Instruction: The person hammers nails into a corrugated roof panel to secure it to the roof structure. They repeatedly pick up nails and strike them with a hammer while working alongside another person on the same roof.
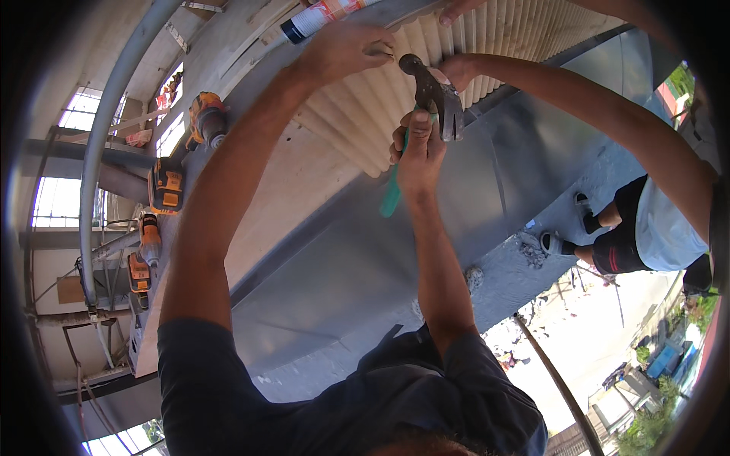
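Ribbed panel (353,114) is laid out, hammering apparently unfinished: right hand (418,156) grips hammer (428,93); left hand (346,52) pinches at the panel, whether holding anything unclear.

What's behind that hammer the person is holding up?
Around its edges, the ribbed cream panel and grey metal sheet show behind the hammer. Whatever lies directly behind its head is covered, and the right hand hides part of its green handle.
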### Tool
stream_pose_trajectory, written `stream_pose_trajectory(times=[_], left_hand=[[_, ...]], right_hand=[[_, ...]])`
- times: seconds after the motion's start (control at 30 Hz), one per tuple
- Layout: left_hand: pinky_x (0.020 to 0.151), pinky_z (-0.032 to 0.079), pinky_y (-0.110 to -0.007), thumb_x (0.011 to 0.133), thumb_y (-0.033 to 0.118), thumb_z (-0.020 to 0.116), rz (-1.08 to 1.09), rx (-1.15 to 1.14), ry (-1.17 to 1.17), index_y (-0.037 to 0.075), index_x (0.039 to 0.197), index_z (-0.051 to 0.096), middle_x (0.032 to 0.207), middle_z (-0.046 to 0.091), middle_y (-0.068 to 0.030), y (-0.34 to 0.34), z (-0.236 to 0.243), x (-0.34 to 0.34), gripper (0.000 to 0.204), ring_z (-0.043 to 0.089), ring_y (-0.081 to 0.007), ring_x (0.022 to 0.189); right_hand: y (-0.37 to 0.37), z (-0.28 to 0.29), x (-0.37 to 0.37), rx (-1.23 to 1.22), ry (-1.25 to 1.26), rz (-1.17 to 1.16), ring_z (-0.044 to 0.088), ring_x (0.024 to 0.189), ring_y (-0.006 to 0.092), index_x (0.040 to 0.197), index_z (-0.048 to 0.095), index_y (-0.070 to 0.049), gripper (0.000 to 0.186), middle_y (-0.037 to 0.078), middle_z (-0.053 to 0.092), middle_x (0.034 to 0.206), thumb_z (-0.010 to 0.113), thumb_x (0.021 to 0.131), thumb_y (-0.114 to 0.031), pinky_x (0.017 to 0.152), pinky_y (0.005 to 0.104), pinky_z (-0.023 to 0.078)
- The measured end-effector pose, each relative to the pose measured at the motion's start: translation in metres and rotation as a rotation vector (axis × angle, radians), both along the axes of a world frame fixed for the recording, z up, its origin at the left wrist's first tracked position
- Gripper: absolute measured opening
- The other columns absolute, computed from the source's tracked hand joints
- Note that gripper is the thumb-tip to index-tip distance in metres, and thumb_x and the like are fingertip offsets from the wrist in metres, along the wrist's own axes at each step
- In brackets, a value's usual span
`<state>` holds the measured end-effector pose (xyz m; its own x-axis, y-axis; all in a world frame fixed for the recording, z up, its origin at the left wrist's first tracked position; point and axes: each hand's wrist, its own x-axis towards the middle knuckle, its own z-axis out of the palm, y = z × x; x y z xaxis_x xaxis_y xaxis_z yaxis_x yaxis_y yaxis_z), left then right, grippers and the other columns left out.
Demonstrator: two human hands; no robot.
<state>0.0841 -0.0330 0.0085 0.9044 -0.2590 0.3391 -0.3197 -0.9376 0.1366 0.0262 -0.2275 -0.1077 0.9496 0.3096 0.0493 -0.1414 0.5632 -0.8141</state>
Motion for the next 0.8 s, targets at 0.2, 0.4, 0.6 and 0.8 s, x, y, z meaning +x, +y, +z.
stream_pose_trajectory(times=[0.2,0.4,0.6,0.8], left_hand=[[0.072,0.053,-0.03,0.088,0.014,0.078,0.02,0.04,0.056,0.005,0.099,0.075,0.092,0.074,-0.0045,0.005,0.0,0.001,0.015,0.068,-0.0164,0.078],[0.072,0.053,-0.031,0.086,0.014,0.078,0.024,-0.062,0.081,0.005,0.098,0.075,0.09,0.074,-0.0045,0.011,-0.002,0.001,0.015,0.067,-0.0171,0.077],[0.071,0.056,-0.037,0.086,0.018,0.078,-0.034,-0.002,0.044,0.008,0.101,0.078,0.087,0.073,-0.0116,0.012,-0.003,0.007,0.018,0.071,-0.0249,0.077],[0.073,0.054,-0.03,0.086,0.014,0.078,0.021,0.004,0.033,0.005,0.097,0.076,0.09,0.074,-0.0042,0.006,-0.001,0.002,0.014,0.069,-0.0174,0.079]], right_hand=[[0.016,-0.003,0.001,0.041,-0.036,-0.016,0.047,0.062,0.0105,0.097,0.051,-0.004,0.067,0.002,0.045,0.078,0.051,0.098,-0.07,0.05,0.028,0.039],[0.02,0.005,0.006,0.012,0.012,0.028,0.045,0.057,0.0115,0.097,0.051,-0.004,0.066,0.002,0.045,0.072,0.049,0.099,-0.07,0.049,0.0288,0.038],[0.017,0.005,0.007,0.107,-0.045,-0.096,0.046,0.054,0.0129,0.095,0.052,-0.003,0.067,0.004,0.046,0.067,0.046,0.1,-0.07,0.048,0.0292,0.037],[0.018,0.009,0.007,0.109,-0.009,-0.117,0.045,0.054,0.0123,0.095,0.051,-0.003,0.069,0.005,0.047,0.066,0.046,0.099,-0.072,0.049,0.0286,0.037]])
